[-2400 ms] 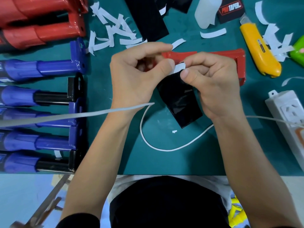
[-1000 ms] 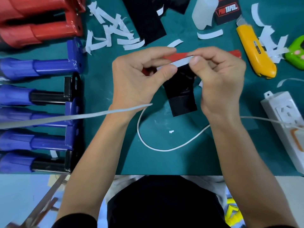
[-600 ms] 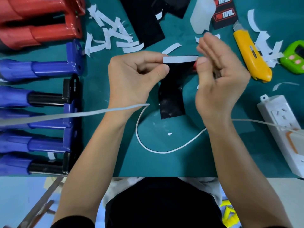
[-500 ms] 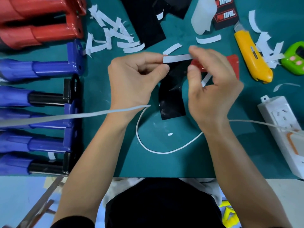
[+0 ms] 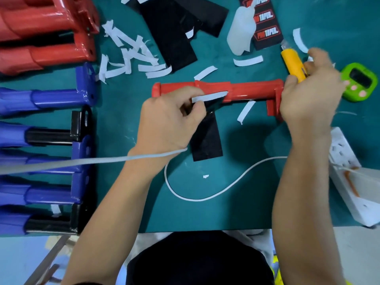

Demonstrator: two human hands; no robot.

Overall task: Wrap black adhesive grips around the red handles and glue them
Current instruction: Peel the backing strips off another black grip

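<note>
- Left hand [image 5: 168, 124] pinches black grip strip [image 5: 206, 138] with its white backing at red handle [image 5: 218, 91].
- Right hand [image 5: 308, 95], blurred, clamps handle's right end on table [image 5: 246, 202].

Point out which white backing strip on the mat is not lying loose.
The white backing strip pinched in the left hand, still attached to the black grip against the red handle. All others lie loose on the mat.

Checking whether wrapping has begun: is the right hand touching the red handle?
Touching. In the head view the right hand is closed around the flanged end of the red handle, its fingers overlapping the red plastic with no gap.
</note>
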